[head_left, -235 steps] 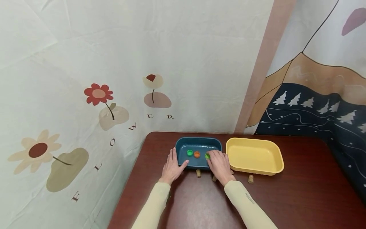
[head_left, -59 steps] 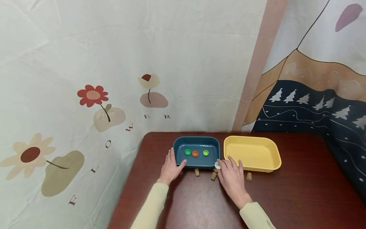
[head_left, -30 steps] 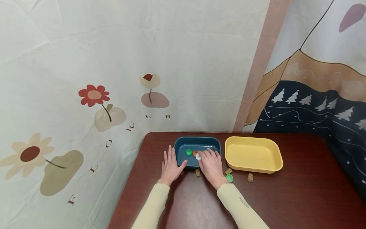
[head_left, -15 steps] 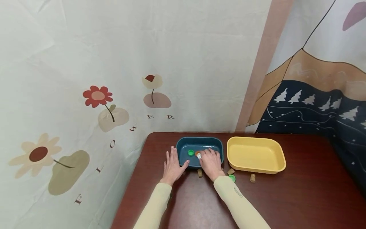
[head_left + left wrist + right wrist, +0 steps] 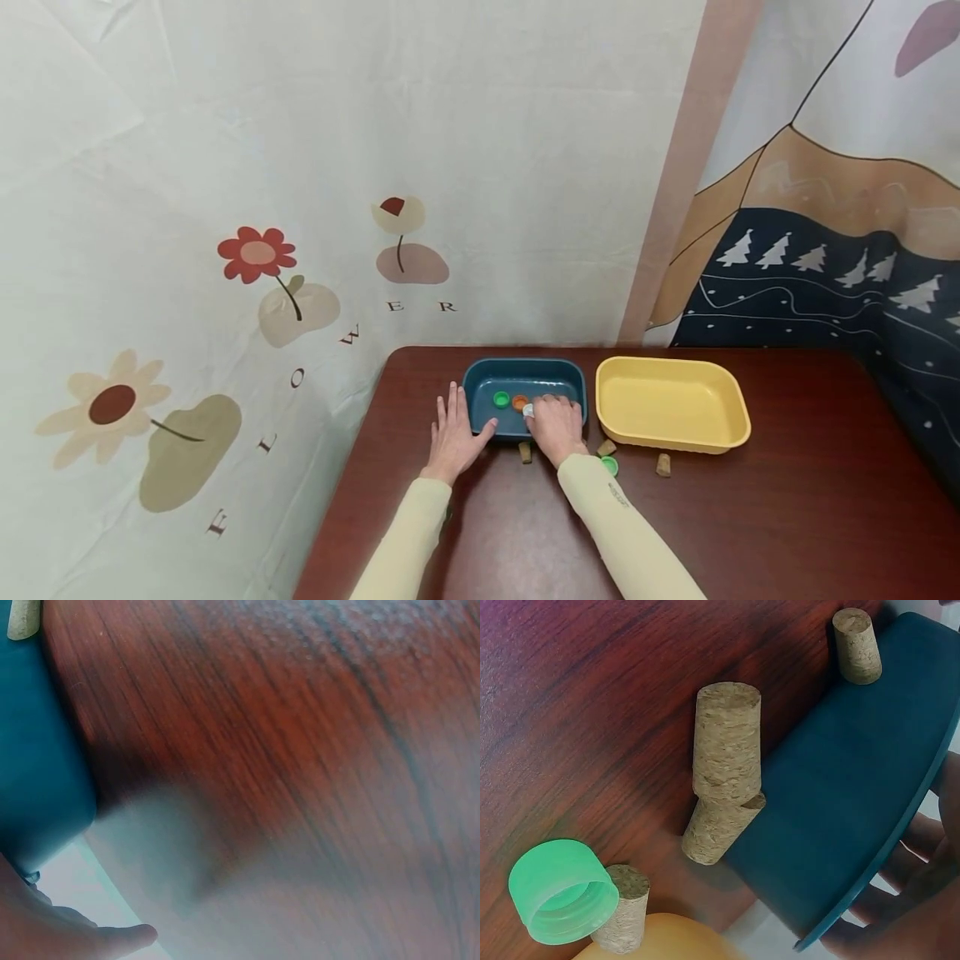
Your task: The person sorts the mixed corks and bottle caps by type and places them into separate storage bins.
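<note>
A blue tray sits near the table's back edge. Inside it lie a green bottle cap and an orange bottle cap. My right hand reaches over the tray's front wall and pinches a white bottle cap, just right of the orange one; the hand covers part of the tray floor. With fingers extended, my left hand rests at the tray's left front corner, its thumb along the front rim. In the left wrist view only a bit of that hand shows.
A yellow tray stands to the right. Along the front of both trays lie several corks, two of them touching in the right wrist view. Another green cap leans by a cork under my right forearm. A printed cloth hangs behind the table.
Earlier my right hand was at a light green cap in the blue tray, then held the white cap outside its right front corner. It carried the white cap inside. My left hand stayed put.
</note>
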`<state>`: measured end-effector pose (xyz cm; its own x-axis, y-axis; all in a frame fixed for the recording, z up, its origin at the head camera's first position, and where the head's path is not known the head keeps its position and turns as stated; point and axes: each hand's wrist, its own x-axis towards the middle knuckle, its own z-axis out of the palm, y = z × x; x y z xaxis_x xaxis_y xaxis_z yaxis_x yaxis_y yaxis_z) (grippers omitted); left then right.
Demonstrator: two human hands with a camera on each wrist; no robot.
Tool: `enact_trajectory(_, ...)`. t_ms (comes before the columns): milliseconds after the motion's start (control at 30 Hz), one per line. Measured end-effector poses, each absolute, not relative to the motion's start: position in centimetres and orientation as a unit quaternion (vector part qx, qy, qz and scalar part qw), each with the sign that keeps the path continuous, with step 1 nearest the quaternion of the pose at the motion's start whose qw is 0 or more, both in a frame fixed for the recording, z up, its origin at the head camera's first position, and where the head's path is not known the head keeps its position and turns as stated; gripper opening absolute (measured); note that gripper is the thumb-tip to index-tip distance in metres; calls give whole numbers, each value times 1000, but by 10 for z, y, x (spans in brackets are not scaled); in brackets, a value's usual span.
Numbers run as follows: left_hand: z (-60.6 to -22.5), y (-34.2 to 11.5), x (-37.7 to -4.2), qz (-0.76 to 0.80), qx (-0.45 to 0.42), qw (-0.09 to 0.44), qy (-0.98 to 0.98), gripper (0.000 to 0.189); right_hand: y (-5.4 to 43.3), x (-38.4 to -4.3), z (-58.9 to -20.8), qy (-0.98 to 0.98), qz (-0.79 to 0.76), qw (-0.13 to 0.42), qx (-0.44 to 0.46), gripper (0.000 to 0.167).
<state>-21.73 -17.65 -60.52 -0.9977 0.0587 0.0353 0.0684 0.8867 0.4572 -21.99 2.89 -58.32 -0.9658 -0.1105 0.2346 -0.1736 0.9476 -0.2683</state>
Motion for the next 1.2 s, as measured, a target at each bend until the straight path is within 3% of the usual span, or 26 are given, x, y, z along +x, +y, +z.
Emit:
enact_trajectory(233, -604, -177, -217, -239, -34, 13, -970, 102, 33, -218, -577, -981, 166, 78, 69, 38)
enact_trajectory(600, -608, -178, -219, -229, -30, -1, -973, 103, 56, -202, -565, -962, 214, 139, 100, 56)
enact_trajectory(1200, -606, -176, -220, -237, -27, -9, -971, 102, 100, -158, -557, -954, 245, 147, 94, 84)
